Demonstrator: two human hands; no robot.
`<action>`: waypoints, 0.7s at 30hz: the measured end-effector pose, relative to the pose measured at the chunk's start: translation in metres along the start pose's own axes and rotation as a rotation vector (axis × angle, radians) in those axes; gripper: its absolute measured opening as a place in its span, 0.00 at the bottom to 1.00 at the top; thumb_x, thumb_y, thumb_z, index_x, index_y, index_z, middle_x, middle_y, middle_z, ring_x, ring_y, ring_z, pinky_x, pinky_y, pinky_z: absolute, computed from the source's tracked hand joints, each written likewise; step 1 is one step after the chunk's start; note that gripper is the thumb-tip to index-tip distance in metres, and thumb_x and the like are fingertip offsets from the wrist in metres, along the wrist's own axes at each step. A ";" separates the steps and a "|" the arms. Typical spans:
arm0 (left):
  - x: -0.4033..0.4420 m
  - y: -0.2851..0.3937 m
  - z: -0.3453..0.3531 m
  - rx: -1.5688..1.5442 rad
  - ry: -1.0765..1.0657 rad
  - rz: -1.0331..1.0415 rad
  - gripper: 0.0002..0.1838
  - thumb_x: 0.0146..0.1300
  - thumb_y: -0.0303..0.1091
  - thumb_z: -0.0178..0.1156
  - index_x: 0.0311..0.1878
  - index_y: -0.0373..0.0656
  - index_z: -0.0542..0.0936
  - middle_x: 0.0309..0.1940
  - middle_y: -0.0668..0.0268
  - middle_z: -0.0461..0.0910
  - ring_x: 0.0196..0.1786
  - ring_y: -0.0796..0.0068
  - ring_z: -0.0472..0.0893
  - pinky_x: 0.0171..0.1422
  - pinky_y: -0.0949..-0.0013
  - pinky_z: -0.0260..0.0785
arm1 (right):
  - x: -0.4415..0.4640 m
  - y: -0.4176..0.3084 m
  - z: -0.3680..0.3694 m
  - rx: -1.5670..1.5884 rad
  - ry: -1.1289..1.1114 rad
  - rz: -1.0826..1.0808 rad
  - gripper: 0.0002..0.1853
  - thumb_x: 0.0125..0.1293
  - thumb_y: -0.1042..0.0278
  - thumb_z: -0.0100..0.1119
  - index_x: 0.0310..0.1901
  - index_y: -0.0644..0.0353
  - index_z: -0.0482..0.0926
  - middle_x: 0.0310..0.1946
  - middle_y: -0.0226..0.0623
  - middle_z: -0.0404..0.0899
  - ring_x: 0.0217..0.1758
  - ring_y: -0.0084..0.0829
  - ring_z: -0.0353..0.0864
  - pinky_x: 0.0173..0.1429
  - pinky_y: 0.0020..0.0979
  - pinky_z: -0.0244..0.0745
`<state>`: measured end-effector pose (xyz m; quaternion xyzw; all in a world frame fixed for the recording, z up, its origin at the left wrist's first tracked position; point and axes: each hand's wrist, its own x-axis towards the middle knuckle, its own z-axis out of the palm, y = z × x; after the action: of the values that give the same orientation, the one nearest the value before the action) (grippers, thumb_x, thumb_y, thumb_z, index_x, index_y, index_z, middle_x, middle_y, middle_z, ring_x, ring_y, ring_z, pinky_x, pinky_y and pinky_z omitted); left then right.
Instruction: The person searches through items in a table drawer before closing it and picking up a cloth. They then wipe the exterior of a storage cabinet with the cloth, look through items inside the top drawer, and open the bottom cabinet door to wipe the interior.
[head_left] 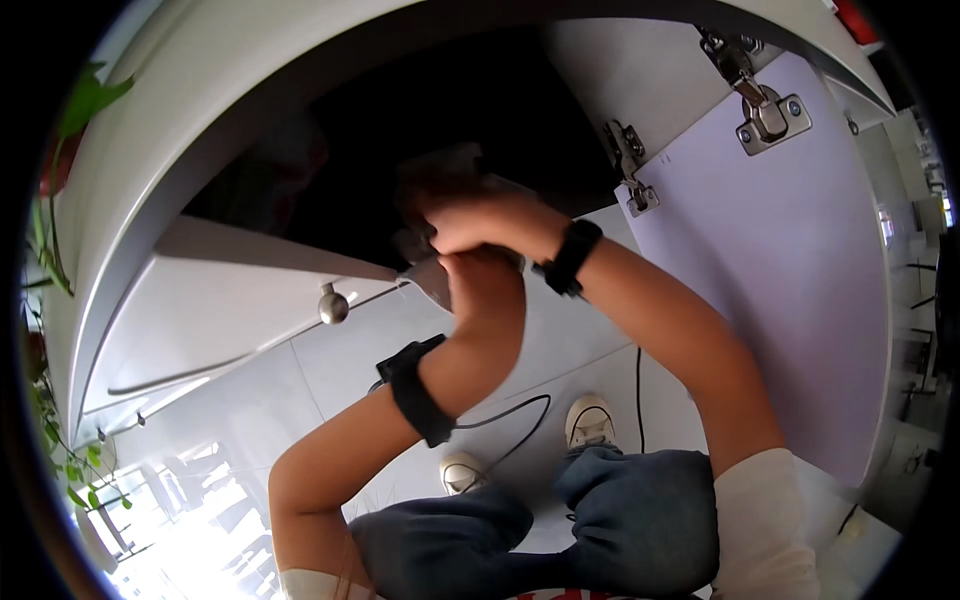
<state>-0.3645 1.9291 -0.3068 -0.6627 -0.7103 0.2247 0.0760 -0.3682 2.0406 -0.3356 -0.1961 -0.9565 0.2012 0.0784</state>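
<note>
Both my hands are together at the dark mouth of an open cabinet. My right hand [475,218] lies over the left, its fingers curled and smeared by motion; what they grip is lost in the dark. Below it, my left hand [468,268] is bent up at the wrist, its fingers hidden behind the right hand. Beside the left wrist hangs a grey piece that looks like cloth [428,282]. Just beyond the hands, a pale blurred thing [452,160] shows in the shadow; its kind cannot be made out.
A pale cabinet door [770,270] stands swung out at right on metal hinges [770,115]. At left, another door panel with a round knob [333,304] juts near my left arm. A black cable [510,410] runs over the tiled floor by my shoes. Plants [85,480] trail at far left.
</note>
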 end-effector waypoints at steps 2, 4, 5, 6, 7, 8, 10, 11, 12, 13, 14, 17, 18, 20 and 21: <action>0.008 -0.024 0.008 0.039 0.098 0.009 0.10 0.55 0.32 0.55 0.41 0.43 0.78 0.37 0.63 0.79 0.45 0.65 0.77 0.51 0.62 0.65 | 0.021 0.001 -0.024 0.272 -0.168 0.178 0.19 0.61 0.62 0.52 0.51 0.63 0.70 0.43 0.50 0.80 0.46 0.45 0.80 0.47 0.42 0.75; 0.021 -0.043 0.020 -0.153 0.001 -0.039 0.10 0.54 0.32 0.56 0.40 0.42 0.78 0.39 0.60 0.78 0.45 0.65 0.76 0.52 0.60 0.65 | 0.037 -0.009 -0.038 0.180 -0.202 0.242 0.19 0.63 0.61 0.51 0.53 0.61 0.70 0.45 0.50 0.79 0.51 0.46 0.78 0.53 0.43 0.72; 0.027 -0.047 0.031 -0.114 0.092 -0.074 0.12 0.55 0.32 0.56 0.42 0.40 0.77 0.42 0.57 0.78 0.48 0.63 0.75 0.55 0.59 0.65 | 0.051 -0.007 -0.032 0.018 -0.136 0.191 0.20 0.64 0.60 0.49 0.55 0.60 0.70 0.45 0.50 0.79 0.51 0.46 0.78 0.55 0.43 0.71; 0.029 -0.049 0.047 -0.081 0.177 -0.103 0.14 0.56 0.32 0.55 0.45 0.38 0.77 0.44 0.54 0.77 0.50 0.61 0.75 0.57 0.57 0.65 | 0.065 -0.003 -0.023 -0.147 -0.064 0.152 0.21 0.65 0.60 0.48 0.56 0.60 0.70 0.46 0.50 0.79 0.52 0.46 0.77 0.56 0.43 0.70; 0.033 -0.056 0.063 -0.064 0.197 -0.029 0.19 0.59 0.34 0.53 0.52 0.36 0.74 0.51 0.49 0.74 0.55 0.54 0.73 0.60 0.53 0.64 | 0.075 -0.001 -0.013 -0.191 0.005 0.148 0.21 0.65 0.59 0.47 0.57 0.59 0.69 0.47 0.50 0.78 0.53 0.46 0.76 0.57 0.43 0.69; 0.039 -0.062 0.061 -0.057 0.155 0.014 0.20 0.60 0.35 0.53 0.54 0.36 0.73 0.53 0.50 0.73 0.56 0.53 0.72 0.62 0.53 0.62 | 0.085 0.003 -0.005 -0.186 0.078 0.167 0.22 0.65 0.59 0.46 0.58 0.59 0.69 0.49 0.50 0.76 0.55 0.46 0.75 0.59 0.43 0.67; 0.045 -0.076 0.057 -0.026 0.058 0.083 0.22 0.62 0.36 0.51 0.58 0.36 0.71 0.57 0.50 0.71 0.59 0.51 0.70 0.65 0.53 0.60 | 0.102 0.006 0.009 -0.083 0.204 0.240 0.23 0.66 0.59 0.45 0.59 0.59 0.67 0.52 0.50 0.74 0.57 0.45 0.72 0.61 0.43 0.65; 0.046 -0.079 0.057 -0.032 0.110 0.080 0.22 0.64 0.38 0.50 0.58 0.38 0.71 0.59 0.54 0.71 0.62 0.56 0.69 0.66 0.54 0.59 | 0.110 0.006 0.015 -0.021 0.271 0.285 0.23 0.66 0.58 0.44 0.60 0.59 0.67 0.53 0.50 0.73 0.58 0.45 0.71 0.62 0.43 0.64; 0.048 -0.083 0.059 -0.073 0.178 0.055 0.21 0.65 0.38 0.50 0.58 0.38 0.71 0.58 0.55 0.71 0.62 0.58 0.69 0.65 0.56 0.60 | 0.116 0.006 0.020 0.042 0.331 0.331 0.23 0.67 0.58 0.43 0.61 0.59 0.66 0.55 0.50 0.71 0.60 0.45 0.70 0.63 0.43 0.62; 0.051 -0.083 0.064 -0.117 0.249 0.033 0.21 0.66 0.38 0.50 0.58 0.38 0.71 0.58 0.56 0.72 0.62 0.60 0.69 0.65 0.58 0.60 | 0.123 0.006 0.024 0.097 0.390 0.383 0.24 0.67 0.58 0.42 0.62 0.59 0.65 0.56 0.50 0.70 0.61 0.45 0.68 0.64 0.44 0.61; 0.055 -0.084 0.071 -0.166 0.321 0.014 0.20 0.67 0.38 0.50 0.58 0.38 0.71 0.58 0.57 0.73 0.62 0.62 0.70 0.65 0.60 0.61 | 0.130 0.007 0.028 0.147 0.441 0.432 0.24 0.67 0.58 0.41 0.63 0.59 0.65 0.58 0.50 0.69 0.62 0.45 0.67 0.65 0.44 0.60; 0.056 -0.087 0.097 -0.414 0.398 0.055 0.20 0.65 0.38 0.51 0.57 0.37 0.71 0.54 0.56 0.74 0.59 0.61 0.71 0.63 0.59 0.62 | 0.156 0.005 0.031 0.254 0.530 0.604 0.26 0.68 0.57 0.39 0.65 0.58 0.63 0.62 0.51 0.65 0.66 0.44 0.63 0.69 0.44 0.56; 0.051 -0.089 0.093 -0.518 0.358 0.084 0.20 0.65 0.38 0.52 0.57 0.37 0.71 0.53 0.56 0.74 0.58 0.60 0.71 0.62 0.59 0.63 | 0.168 0.007 0.025 0.277 0.486 0.708 0.27 0.69 0.57 0.37 0.66 0.59 0.61 0.66 0.50 0.61 0.69 0.44 0.59 0.71 0.44 0.52; 0.036 -0.099 0.076 -0.733 0.267 0.139 0.20 0.64 0.38 0.53 0.56 0.37 0.71 0.52 0.55 0.74 0.57 0.59 0.72 0.61 0.59 0.63 | 0.224 0.011 0.056 0.005 0.697 0.974 0.27 0.69 0.58 0.36 0.67 0.60 0.59 0.68 0.49 0.56 0.71 0.44 0.54 0.72 0.46 0.49; 0.028 -0.103 0.071 -0.811 0.227 0.162 0.20 0.64 0.38 0.54 0.56 0.37 0.71 0.51 0.55 0.74 0.56 0.58 0.72 0.61 0.59 0.64 | 0.223 0.014 0.054 0.067 0.685 0.880 0.27 0.69 0.57 0.36 0.67 0.60 0.59 0.68 0.48 0.56 0.71 0.44 0.54 0.72 0.46 0.49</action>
<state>-0.4899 1.9392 -0.3318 -0.7132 -0.6739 -0.1417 -0.1309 -0.5790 2.1235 -0.3747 -0.6285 -0.6974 0.1700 0.2995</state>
